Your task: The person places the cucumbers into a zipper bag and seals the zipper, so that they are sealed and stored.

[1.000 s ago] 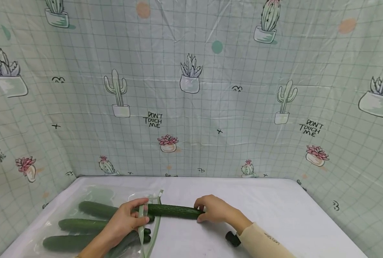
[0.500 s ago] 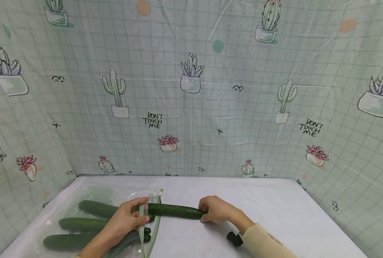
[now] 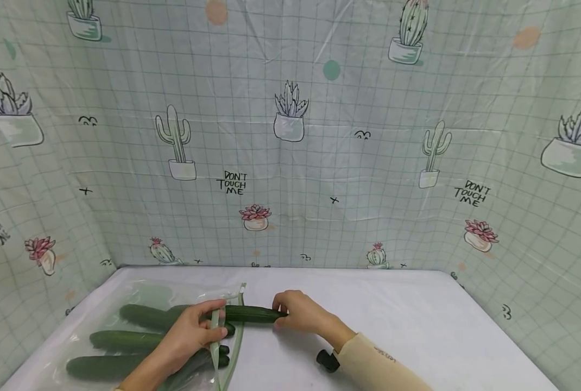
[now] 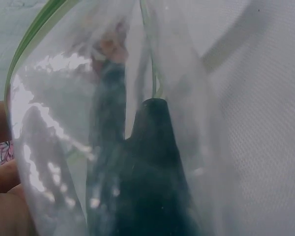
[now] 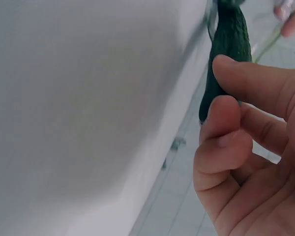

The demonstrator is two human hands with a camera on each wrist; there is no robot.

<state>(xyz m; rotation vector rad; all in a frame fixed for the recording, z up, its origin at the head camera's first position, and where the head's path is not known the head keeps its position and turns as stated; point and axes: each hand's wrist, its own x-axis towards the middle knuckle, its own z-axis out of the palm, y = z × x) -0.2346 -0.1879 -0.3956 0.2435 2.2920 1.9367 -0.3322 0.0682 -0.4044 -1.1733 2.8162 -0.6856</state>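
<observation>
A cucumber [image 3: 253, 314] lies partly inside a clear zip bag [image 3: 146, 290], its near end sticking out of the mouth. My right hand [image 3: 302, 312] pinches that outer end; in the right wrist view the thumb and curled fingers close round the cucumber's tapered tip [image 5: 231, 44]. My left hand [image 3: 188, 331] holds the bag's green-edged opening between thumb and fingers. Several more cucumbers [image 3: 124, 341] lie side by side in the bag, partly hidden behind the left forearm. Through the plastic, the left wrist view shows a cucumber end [image 4: 155, 147] close up.
A white-covered table [image 3: 408, 326] carries everything. By the right sleeve, a small black cylindrical object [image 3: 327, 360] is strapped near the wrist. Behind the table hangs a grid curtain [image 3: 290, 163] printed with cacti.
My right hand has moved left with the cucumber, after a small shift right, and less of the cucumber shows outside the bag. The left hand stays put at the opening.
</observation>
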